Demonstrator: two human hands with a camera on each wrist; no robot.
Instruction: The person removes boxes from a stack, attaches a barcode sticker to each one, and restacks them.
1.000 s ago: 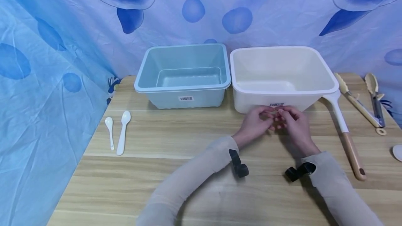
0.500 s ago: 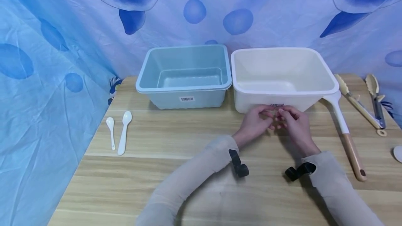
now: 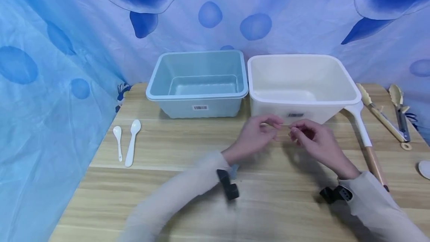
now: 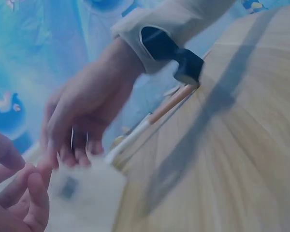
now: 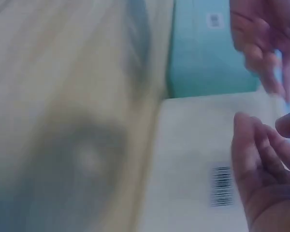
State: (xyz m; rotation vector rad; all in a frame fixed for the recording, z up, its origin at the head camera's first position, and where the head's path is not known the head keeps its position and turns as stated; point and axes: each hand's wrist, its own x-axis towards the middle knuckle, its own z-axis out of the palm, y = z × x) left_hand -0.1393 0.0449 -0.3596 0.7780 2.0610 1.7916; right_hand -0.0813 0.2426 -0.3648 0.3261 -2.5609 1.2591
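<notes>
My left hand (image 3: 256,135) hovers in front of the white plastic bin (image 3: 304,102), its fingers loosely bent with nothing held. Facing it, my right hand (image 3: 315,141) has relaxed, half-bent fingers and is likewise without an object. A short gap separates the two sets of fingertips. In the right wrist view the right thumb stands away from the fingers, close to the bin's barcode label (image 5: 222,186). A light blue bin (image 3: 198,108) stands left of the white one. The insides of both bins show nothing in them.
Two white spoons (image 3: 132,143) lie at the left. To the right are a white kitchen tool with a wooden handle (image 3: 375,165), its head partly behind the white bin, two pairs of tongs (image 3: 386,118) and a white round-ended thing (image 3: 424,169) at the edge. A blue curtain (image 3: 215,40) hangs behind.
My hands, whose fingertips met in front of the white bin before, have parted: the left moved left, the right moved slightly right and toward me. The head view tilted up slightly.
</notes>
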